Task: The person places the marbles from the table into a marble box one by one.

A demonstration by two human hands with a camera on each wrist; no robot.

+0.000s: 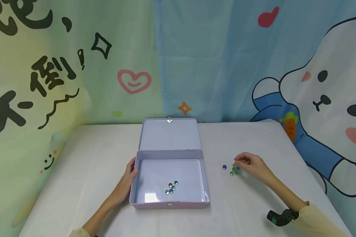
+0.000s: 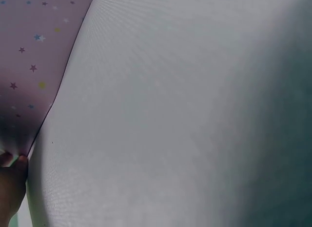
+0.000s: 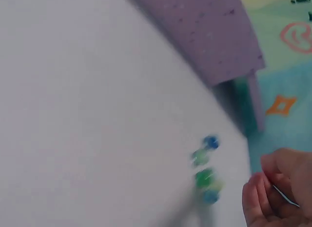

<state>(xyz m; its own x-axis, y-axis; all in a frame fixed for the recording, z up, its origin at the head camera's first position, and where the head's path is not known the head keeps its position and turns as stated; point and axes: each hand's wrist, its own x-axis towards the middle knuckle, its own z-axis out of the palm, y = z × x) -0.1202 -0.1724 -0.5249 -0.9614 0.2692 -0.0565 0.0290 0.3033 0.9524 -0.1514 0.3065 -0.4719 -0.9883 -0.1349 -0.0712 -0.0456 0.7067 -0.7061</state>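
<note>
A pale lilac tin box (image 1: 169, 205) stands on the table with its hinged lid (image 1: 169, 133) folded back. Several glass marbles (image 1: 173, 188) lie together on its floor. My left hand (image 1: 126, 181) grips the box by its left wall; in the left wrist view the hand's fingertips are at the edge of the star-printed side (image 2: 34, 66). To the right of the box, my right hand (image 1: 250, 164) is just over a small cluster of green and blue marbles (image 3: 204, 178), its fingers loosely bent, nothing visible between them. A blue marble (image 1: 224, 167) lies slightly apart, nearer the box.
A white cloth (image 1: 106, 144) covers the table. Behind it hangs a printed curtain (image 1: 195, 65) close to the upright lid. A black device (image 1: 281, 218) is strapped to the right wrist, low over the table.
</note>
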